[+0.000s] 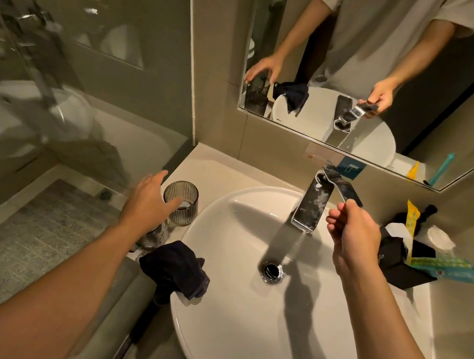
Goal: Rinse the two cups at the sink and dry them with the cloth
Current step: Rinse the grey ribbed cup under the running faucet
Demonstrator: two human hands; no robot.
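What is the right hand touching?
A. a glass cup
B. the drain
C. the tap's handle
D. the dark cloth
C. The right hand pinches the end of the tap handle above the sink, while the dark cloth lies on the sink's left rim and the ribbed glass cup sits by the left hand.

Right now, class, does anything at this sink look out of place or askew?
Yes: the dark cloth lies crumpled, draped over the left rim of the basin and partly hanging off. Otherwise nothing looks spilled or broken.
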